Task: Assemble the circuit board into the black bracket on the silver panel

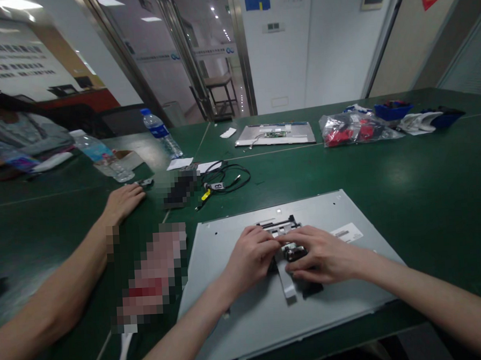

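A large grey metal panel [239, 309], the back of a flat screen, lies on the green table in front of me. At its middle is a small black circuit part [295, 251] with a flat grey ribbon cable [287, 285] running toward me. My left hand [252, 257] has its fingers curled and pinched at the left side of that part. My right hand [323, 253] rests on its right side, fingers closed and pressing on it. Most of the part is hidden under both hands.
Another person's arm and hand [123, 202] lie on the table at left. A black cable with a yellow tag [220, 183], water bottles [161, 133], a second grey panel [276, 134], a plastic bag of red and black parts [354, 128] and blue bins [394, 110] lie beyond.
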The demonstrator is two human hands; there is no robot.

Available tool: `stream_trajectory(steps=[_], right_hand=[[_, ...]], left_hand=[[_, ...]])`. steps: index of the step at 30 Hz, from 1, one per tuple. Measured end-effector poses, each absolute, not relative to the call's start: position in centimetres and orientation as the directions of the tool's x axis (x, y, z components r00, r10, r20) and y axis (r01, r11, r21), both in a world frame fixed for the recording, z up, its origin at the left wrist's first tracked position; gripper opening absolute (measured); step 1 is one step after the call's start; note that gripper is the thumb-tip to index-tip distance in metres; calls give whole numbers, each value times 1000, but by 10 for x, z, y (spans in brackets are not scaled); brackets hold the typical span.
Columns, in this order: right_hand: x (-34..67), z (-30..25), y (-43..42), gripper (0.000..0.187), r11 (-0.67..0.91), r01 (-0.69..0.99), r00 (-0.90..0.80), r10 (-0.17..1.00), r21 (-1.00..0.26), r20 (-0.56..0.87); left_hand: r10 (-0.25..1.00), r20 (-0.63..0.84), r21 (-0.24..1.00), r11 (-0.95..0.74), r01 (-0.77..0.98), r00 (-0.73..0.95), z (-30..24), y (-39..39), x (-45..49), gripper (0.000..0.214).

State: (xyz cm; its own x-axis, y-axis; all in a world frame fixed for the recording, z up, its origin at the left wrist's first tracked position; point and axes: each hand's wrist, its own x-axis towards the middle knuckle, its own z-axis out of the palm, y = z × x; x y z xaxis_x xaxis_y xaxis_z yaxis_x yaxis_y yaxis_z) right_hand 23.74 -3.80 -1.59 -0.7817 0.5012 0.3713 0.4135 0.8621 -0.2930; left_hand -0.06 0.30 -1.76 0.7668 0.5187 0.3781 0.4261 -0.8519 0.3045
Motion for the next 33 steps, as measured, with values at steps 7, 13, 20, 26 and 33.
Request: stream_trajectory(steps=[7, 13, 20, 26, 33], right_hand=[[236, -18, -39, 26, 862, 435, -775, 506, -261, 379], [235, -22, -39, 31, 854, 472, -776, 520, -217, 359], [233, -22, -41, 29, 845, 503, -766, 532, -180, 361], [232, -21, -42, 27, 834, 521, -761, 551, -185, 343], [230, -22, -41, 28, 845, 500, -760, 533, -188, 371]], left_hand=[[586, 398, 362, -807, 466, 706, -21, -1, 2, 17], [636, 378, 410, -767, 494, 673, -20, -2, 4, 16], [666, 370, 463, -737, 493, 648, -21, -3, 4, 16], [678, 367, 471, -726, 501, 636, -22, -4, 5, 16], [677, 361, 475, -725, 499, 641, -25, -1, 4, 16]])
